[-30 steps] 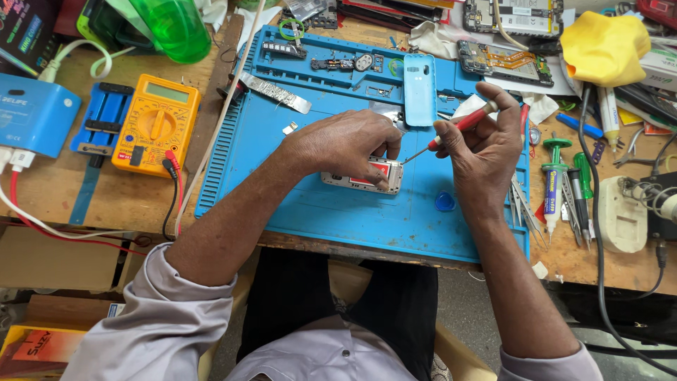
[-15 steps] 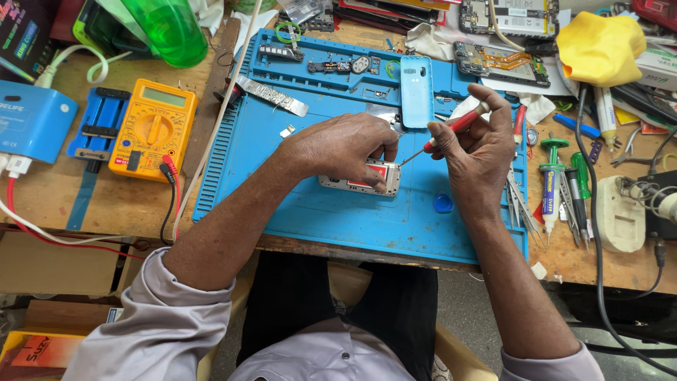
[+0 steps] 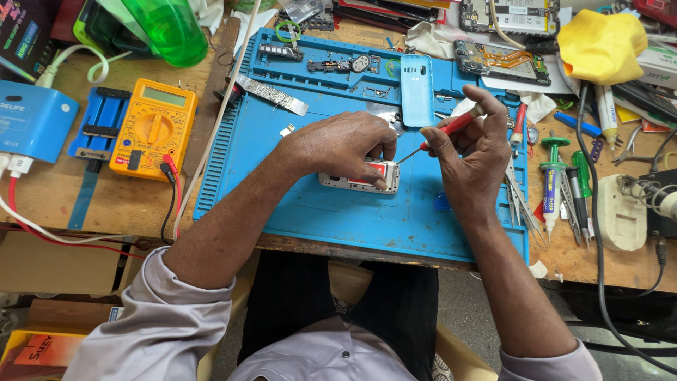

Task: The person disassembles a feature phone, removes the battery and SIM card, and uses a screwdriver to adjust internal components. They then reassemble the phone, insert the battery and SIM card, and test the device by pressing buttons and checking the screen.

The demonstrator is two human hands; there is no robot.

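At frame centre, the left hand [image 3: 342,144] arches palm-down, fingers pinning an opened phone [image 3: 360,178] flat on the blue repair mat [image 3: 317,212]. The right hand [image 3: 476,159], wrist bent inward, pinches a red-handled screwdriver [image 3: 444,132], its tip angled down at the phone's right end.

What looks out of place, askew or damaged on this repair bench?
Nothing stands out as spilled or broken by accident. The left hand steadies an opened small phone body on the blue work mat; the right hand holds a red-handled screwdriver to it. Clutter crowds the bench edges.
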